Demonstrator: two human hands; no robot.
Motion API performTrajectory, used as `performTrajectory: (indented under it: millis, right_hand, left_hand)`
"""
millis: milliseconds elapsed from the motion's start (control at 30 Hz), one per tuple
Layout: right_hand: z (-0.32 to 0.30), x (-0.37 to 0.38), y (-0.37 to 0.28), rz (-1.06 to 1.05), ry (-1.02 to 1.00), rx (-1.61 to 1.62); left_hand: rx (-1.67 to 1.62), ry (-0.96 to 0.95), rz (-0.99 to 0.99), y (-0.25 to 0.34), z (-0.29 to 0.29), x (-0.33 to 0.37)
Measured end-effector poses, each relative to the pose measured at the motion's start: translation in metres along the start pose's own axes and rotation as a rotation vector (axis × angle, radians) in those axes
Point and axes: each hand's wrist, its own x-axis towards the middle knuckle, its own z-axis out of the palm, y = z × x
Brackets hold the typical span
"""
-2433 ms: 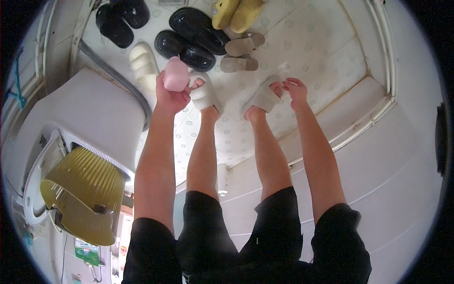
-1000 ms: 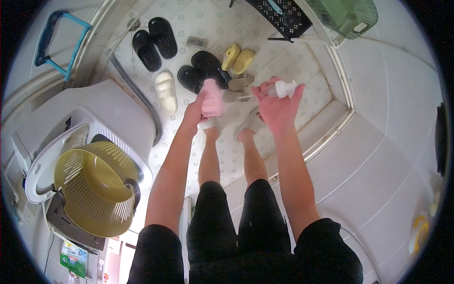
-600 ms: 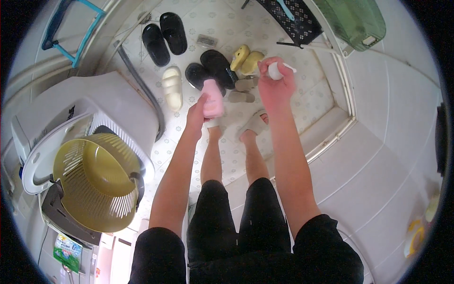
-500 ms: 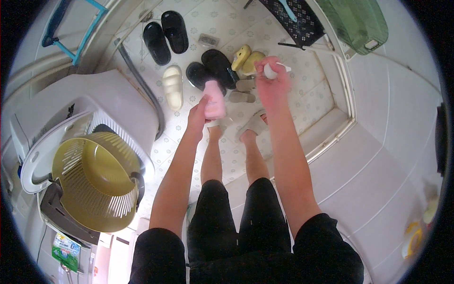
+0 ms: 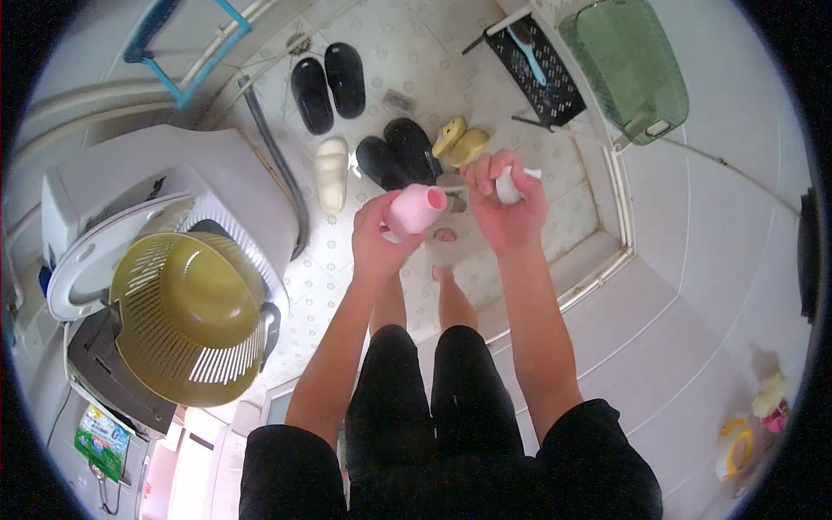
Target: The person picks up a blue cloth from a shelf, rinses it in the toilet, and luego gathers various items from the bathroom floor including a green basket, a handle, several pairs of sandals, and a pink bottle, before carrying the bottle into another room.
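Note:
A pink bottle (image 5: 411, 213) with an uncovered round mouth is wrapped in the fingers of my left hand (image 5: 374, 241). It tilts so that its mouth faces up and to the right. Close beside it on the right, my right hand (image 5: 513, 217) is closed around a white pump head (image 5: 508, 185), whose short spout pokes out past the fingers. The pump head and the bottle are apart. Whatever hangs below the pump head is hard to make out against the floor.
Black slippers (image 5: 328, 87), a cream slipper (image 5: 331, 176) and small yellow slippers (image 5: 461, 142) lie on the tiled floor (image 5: 347, 277). At left, a yellow-green basket (image 5: 191, 368) rests on a white machine (image 5: 230, 160). A green basket (image 5: 628, 65) and black rack (image 5: 542, 78) stand far right.
My left hand has tipped the bottle, turning its mouth up and rightward, and brought it nearer my right hand. My right hand, still holding the pump head, is slightly lower in the view.

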Motion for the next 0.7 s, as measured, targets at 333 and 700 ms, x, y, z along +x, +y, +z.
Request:
performTrajectory:
  millis: [333, 700]
  right_hand:
    - [0.117, -0.068, -0.058, 0.141, -0.096, -0.440]
    - [0.253, -0.147, -0.134, 0.343, -0.454, -0.221]
  left_hand:
    - [0.049, 0.144, 0.256, 0.152, -0.056, -0.065]
    - [-0.251, 0.044, 0.336, 0.290, -0.135, -0.164]
